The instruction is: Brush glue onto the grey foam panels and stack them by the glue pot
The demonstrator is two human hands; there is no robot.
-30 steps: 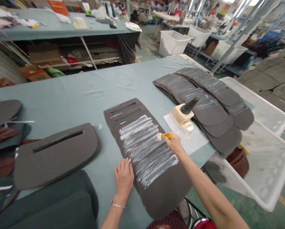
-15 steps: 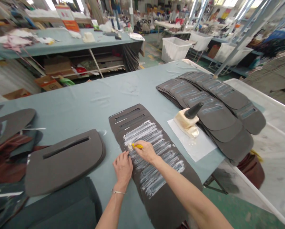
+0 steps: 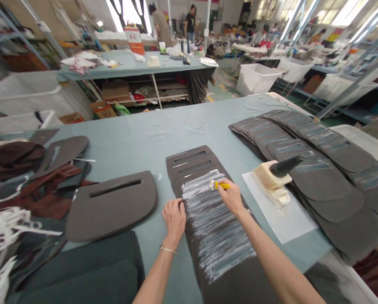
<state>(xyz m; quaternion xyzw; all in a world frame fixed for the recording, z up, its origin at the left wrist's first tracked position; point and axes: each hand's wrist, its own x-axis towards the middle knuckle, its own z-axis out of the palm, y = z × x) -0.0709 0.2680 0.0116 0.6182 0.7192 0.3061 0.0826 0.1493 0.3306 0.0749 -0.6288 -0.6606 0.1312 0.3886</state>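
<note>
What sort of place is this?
Probably a factory workshop: overlapping piles of slotted panels, a brush in the right hand, and big white bins on the floor beyond the table.

Yellow handle [image 3: 224, 185] on my brush [image 3: 218, 185] is smooth, plastic-looking; dark panels [image 3: 236, 280] are matt and smooth — rough, streaky where the white coat [image 3: 208, 215] sits. Cream jug [image 3: 266, 179] looks like dull plastic, on white paper [image 3: 279, 226]. Table cover [image 3: 128, 143] is smooth, faintly wrinkled — my bracelet [image 3: 168, 250] shiny, metal-looking.

Overlapping panels [image 3: 212, 221] on table [image 3: 128, 141], another panel [image 3: 113, 213] left, container [image 3: 271, 180] on paper [image 3: 266, 217] right, stacked panels [image 3: 320, 177] beyond
</note>
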